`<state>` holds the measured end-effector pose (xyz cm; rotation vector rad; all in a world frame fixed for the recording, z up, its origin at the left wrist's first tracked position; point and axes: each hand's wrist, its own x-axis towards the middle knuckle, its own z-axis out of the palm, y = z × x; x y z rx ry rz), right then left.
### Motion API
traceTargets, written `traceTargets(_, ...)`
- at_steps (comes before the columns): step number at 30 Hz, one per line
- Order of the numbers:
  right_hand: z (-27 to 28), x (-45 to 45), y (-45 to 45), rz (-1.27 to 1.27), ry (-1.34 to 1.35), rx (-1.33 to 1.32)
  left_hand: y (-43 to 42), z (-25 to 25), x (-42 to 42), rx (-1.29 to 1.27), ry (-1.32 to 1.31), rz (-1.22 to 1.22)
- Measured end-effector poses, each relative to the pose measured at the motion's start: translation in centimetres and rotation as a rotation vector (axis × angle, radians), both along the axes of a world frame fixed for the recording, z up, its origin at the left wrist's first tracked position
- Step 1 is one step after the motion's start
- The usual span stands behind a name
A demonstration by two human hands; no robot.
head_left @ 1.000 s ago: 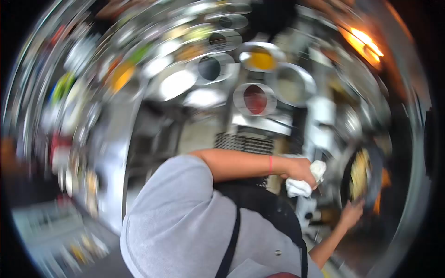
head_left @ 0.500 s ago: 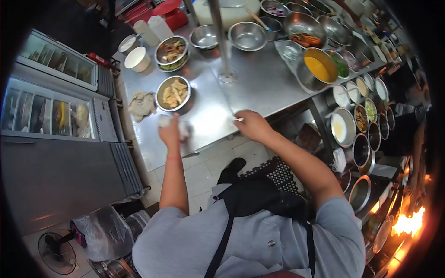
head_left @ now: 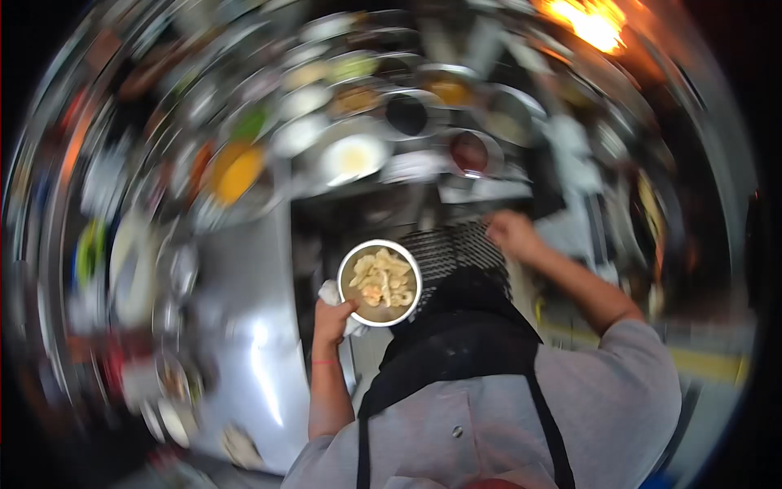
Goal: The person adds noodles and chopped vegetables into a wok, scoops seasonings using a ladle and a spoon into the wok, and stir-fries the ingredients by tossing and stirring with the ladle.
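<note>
My left hand (head_left: 330,322) grips the rim of a round metal bowl (head_left: 345,314), thumb over the edge. Pale yellowish battered-looking pieces (head_left: 381,277) lie inside. A white cloth (head_left: 329,292) is bunched between the hand and the bowl's side. The bowl is held in the air in front of my black apron, off the steel table. To the right, my right hand (head_left: 511,235) is apart from the bowl with its fingers curled; whether anything is inside them is hidden.
The steel table (head_left: 236,326) lies on my left, with a crumpled cloth (head_left: 240,447) near its end. Ahead is a blurred counter of containers, including one of white liquid (head_left: 354,156) and one of orange liquid (head_left: 236,173). A flame (head_left: 590,23) burns at upper right.
My left hand has taken the bowl of pale pieces off the table with a cloth. My body and view have turned right, toward the containers and flame. My right hand has left the table edge.
</note>
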<state>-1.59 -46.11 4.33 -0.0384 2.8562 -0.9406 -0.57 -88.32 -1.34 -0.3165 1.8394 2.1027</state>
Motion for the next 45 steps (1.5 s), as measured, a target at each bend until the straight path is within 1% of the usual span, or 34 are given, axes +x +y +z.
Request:
traceTargets(1, -0.2, 2.5, 7.7, -0.194, 0.206, 0.054, 6.2, 1.1, -2.9, 0.067, -0.028, -0.189)
traceTargets(2, 5.0, 5.7, 12.3, -0.470, 0.178, 0.164, 12.4, 2.2, -5.6, 0.102, -0.017, -0.371)
traceTargets(4, 6.9, 13.7, 24.0, -0.852, 0.250, 0.536, 26.0, 5.2, -8.7, 0.196, 0.046, -0.629)
traceTargets(5, 7.6, 16.2, 28.8, -0.979, 0.063, 0.719, 33.1, 6.1, -10.4, 0.218, 0.087, -0.692)
traceTargets(6, 7.7, 19.1, 32.8, -1.174, -0.090, 0.747, 40.4, 8.4, -10.2, 0.149, 0.016, -0.725)
traceTargets(9, 2.8, 25.0, 42.5, -1.488, -0.379, 0.753, 60.7, 13.1, -9.0, -0.082, 0.345, -0.849)
traceTargets(10, 1.4, 25.5, 43.8, -1.487, -0.356, 0.632, 67.4, 11.9, -8.8, 0.086, 0.519, -0.858)
traceTargets(12, -0.7, 27.0, 46.8, -1.380, -0.250, 0.106, 79.3, 10.9, -7.7, -0.268, 0.948, -0.734)
traceTargets(13, 2.8, 26.1, 44.5, -1.504, -0.248, -0.117, 81.9, 13.7, -4.8, -0.489, 0.973, -0.758)
traceTargets(14, 0.8, 28.0, 45.8, -1.421, -0.093, 0.085, 85.9, 13.2, -3.1, -0.566, 1.087, -0.854)
traceTargets(16, 2.8, 29.9, 42.9, -1.484, 0.109, -0.200, 92.5, 11.7, -1.0, -0.652, 1.386, -0.965)
traceTargets(18, -1.3, 33.3, 42.5, -1.399, 0.387, 0.145, 98.2, 10.0, 0.2, -0.716, 1.699, -0.925)
traceTargets(19, 0.8, 33.2, 41.4, -1.412, 0.393, 0.151, 99.2, 10.3, 0.1, -0.702, 1.710, -0.929)
traceTargets(21, 6.7, 33.2, 40.2, -1.644, -0.018, -0.562, 101.2, 10.3, 0.2, -0.705, 1.738, -0.840)
traceTargets(22, 6.6, 33.3, 40.4, -1.643, -0.024, -0.562, 101.6, 10.3, 0.2, -0.676, 1.725, -0.916)
traceTargets(25, 4.7, 33.4, 40.1, -1.548, 0.089, -0.583, 99.3, 11.2, -1.1, -0.674, 1.733, -0.765)
traceTargets(27, 2.9, 33.3, 40.7, -1.509, 0.329, -0.512, 95.6, 12.3, -4.1, -0.515, 1.412, -0.667)
traceTargets(29, 5.2, 31.6, 39.8, -1.500, 0.365, -0.680, 86.5, 15.7, -5.9, -0.465, 0.909, -0.727)
traceTargets(30, 4.9, 30.8, 39.8, -1.569, 0.390, -0.851, 82.3, 12.9, -7.8, -0.401, 0.920, -0.630)
traceTargets(31, 2.7, 30.6, 40.5, -1.551, 0.439, -0.795, 75.3, 12.4, -8.9, -0.380, 0.784, -0.760)
traceTargets(32, 4.9, 28.3, 39.5, -1.556, 0.330, -0.720, 69.2, 8.4, -11.1, -0.333, 0.810, -0.874)
traceTargets(33, 4.0, 28.6, 40.8, -1.503, 0.274, -0.715, 61.1, 9.6, -11.1, -0.302, 0.624, -0.880)
traceTargets(34, 5.2, 27.5, 40.9, -1.518, 0.255, -0.694, 52.7, 11.3, -11.5, -0.412, 0.472, -0.951)
traceTargets(35, 5.4, 26.7, 41.5, -1.483, 0.166, -0.657, 44.1, 6.4, -11.7, -0.452, 0.501, -0.791)
traceTargets(36, 5.4, 25.4, 41.3, -1.465, 0.180, -0.593, 35.7, 8.7, -11.0, -0.529, 0.259, -0.749)
traceTargets(37, 5.1, 24.4, 40.8, -1.466, 0.213, -0.537, 27.5, 8.6, -9.2, -0.480, 0.261, -0.499)
traceTargets(38, 4.6, 23.9, 42.6, -1.412, 0.215, -0.534, 19.9, 9.6, -7.2, -0.374, 0.084, -0.217)
traceTargets(39, 4.4, 22.7, 44.0, -1.371, 0.219, -0.529, 12.0, 7.7, -5.0, -0.466, 0.024, 0.120)
traceTargets(40, 7.0, 19.1, 40.6, -1.443, 0.193, -0.423, 6.2, 6.9, -3.2, -0.382, 0.008, 0.509)
traceTargets(41, 7.7, 17.5, 40.9, -1.363, 0.228, -0.587, 0.2, 5.7, -3.5, -0.265, -0.008, 0.924)
traceTargets(42, 8.3, 15.0, 40.6, -1.395, 0.242, -0.508, -3.3, 7.1, -4.4, -0.154, 0.060, 1.187)
traceTargets(43, 8.7, 13.9, 42.7, -1.280, 0.116, -0.664, -10.1, 4.9, -6.0, -0.109, 0.057, 1.326)
traceTargets(44, 8.9, 12.0, 43.7, -1.347, 0.131, -0.833, -12.5, 6.7, -7.3, 0.042, 0.174, 1.343)
traceTargets(45, 7.9, 11.4, 48.7, -1.234, 0.036, -0.926, -17.4, 5.3, -9.0, 0.068, 0.189, 1.397)
